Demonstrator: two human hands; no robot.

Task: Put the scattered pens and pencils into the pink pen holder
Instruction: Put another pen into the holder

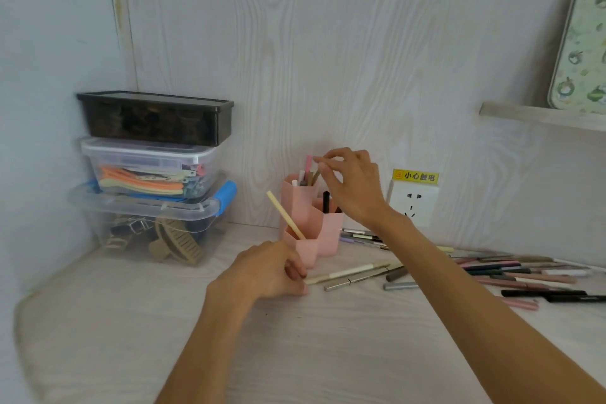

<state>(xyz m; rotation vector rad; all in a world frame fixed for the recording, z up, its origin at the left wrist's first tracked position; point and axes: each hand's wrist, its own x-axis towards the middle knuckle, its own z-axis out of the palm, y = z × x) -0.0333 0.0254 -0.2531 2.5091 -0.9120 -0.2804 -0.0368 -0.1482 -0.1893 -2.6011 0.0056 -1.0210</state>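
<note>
The pink pen holder (328,236) stands near the back wall, with three compartments of different heights. Its tall back compartment holds several pens, one of them pink (308,164). A black pen (326,202) stands in the middle compartment and a cream pencil (284,214) leans out of the low front one. My right hand (352,187) is above the tall compartment, fingertips pinched on a brown pen (315,176) that is partly inside. My left hand (272,269) rests on the desk in front of the holder, fingers closed on the end of a cream pen (347,272). Several pens (524,272) lie scattered at the right.
Three stacked plastic boxes (154,174) with clips and hair claws stand at the back left corner. A wall socket (414,203) with a yellow warning label sits right of the holder. A shelf (541,116) with a green patterned tray is at the upper right.
</note>
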